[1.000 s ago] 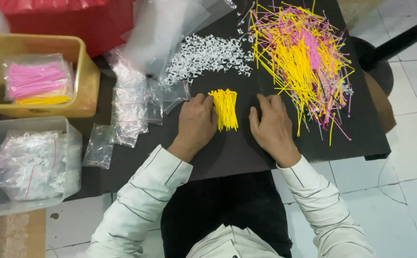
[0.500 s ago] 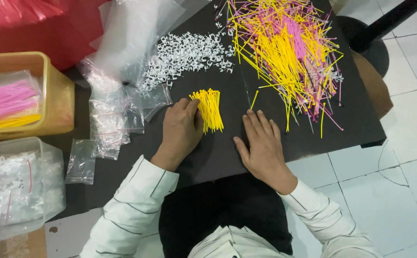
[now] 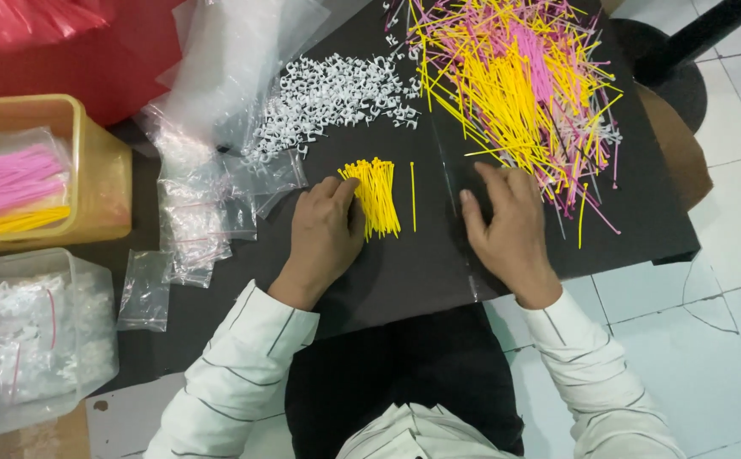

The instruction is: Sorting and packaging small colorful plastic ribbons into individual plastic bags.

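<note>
1. Since half a second ago, I am seeing the right hand [image 3: 511, 229] sliding away from the neat bundle of yellow ties [image 3: 373, 197] toward the loose pile of yellow and pink ties [image 3: 515, 76]; one single yellow tie [image 3: 412, 195] is now lying between the two hands.
2. I am watching the left hand [image 3: 324, 234] pressing its curled fingers against the bundle's left side, steadying it on the black tabletop [image 3: 404, 272] without gripping it.
3. I am seeing the right fingers spread flat, holding nothing, tips touching the pile's near edge.
4. I am judging the ties light, thin, springy and slippery; pinching the bundle across its middle looks best.
5. Beyond the left fingertips, white plastic clips [image 3: 336, 89] are lying scattered.
6. Left of the left fingers, small clear zip bags [image 3: 192, 225] are lying, then a yellow bin [image 3: 103, 183] holding bagged pink and yellow ties, and a clear tub [image 3: 90, 357] of bagged clips.
</note>
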